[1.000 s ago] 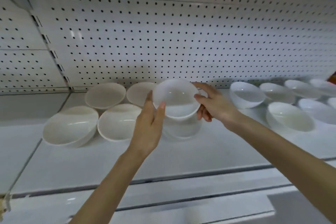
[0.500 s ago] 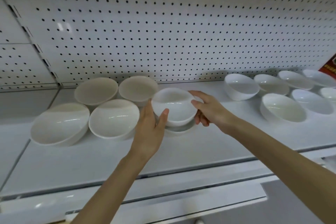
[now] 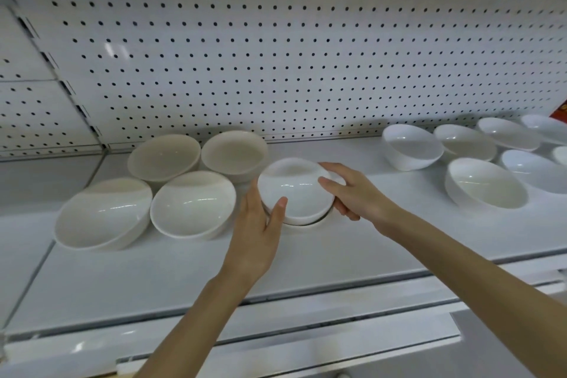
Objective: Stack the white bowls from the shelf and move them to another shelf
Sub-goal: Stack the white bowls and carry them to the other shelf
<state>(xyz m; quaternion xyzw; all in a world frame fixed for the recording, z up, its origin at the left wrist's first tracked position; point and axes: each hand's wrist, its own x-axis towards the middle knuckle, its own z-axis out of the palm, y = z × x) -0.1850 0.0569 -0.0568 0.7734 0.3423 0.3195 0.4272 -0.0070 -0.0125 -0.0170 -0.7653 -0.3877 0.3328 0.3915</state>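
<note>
Head view, looking down at a white shelf (image 3: 184, 270) with a pegboard back panel (image 3: 276, 55).

Mid-shelf: top bowl (image 3: 296, 190), white, mouth tilted toward the camera, held between both hands. The rim of a lower bowl (image 3: 306, 222) shows under it at 6 o'clock, resting on the shelf. Top bowl looks nested into it, though whether it is fully seated I cannot tell, as the contact is hidden.

Left hand (image 3: 260, 224) at 8 o'clock of the top bowl: thumb lies over the near rim, and its other fingers wrap the outer wall out of sight.

Right hand (image 3: 352, 193) at 3 o'clock: thumb reaches onto the rim, fingers (image 3: 346, 212) curl under the bowl's side. Both hands grip the same bowl.

From 9 to 11 o'clock: four cream bowls (image 3: 193, 204), tipped toward the camera in two rows of two, close together. The nearest is just beside the left hand.

From 1 to 3 o'clock: a group of white bowls (image 3: 484, 182), also tipped, well apart from the held one and running off the right edge.

A red label (image 3: 560, 109) is cut off at the right edge, against the back panel.
</note>
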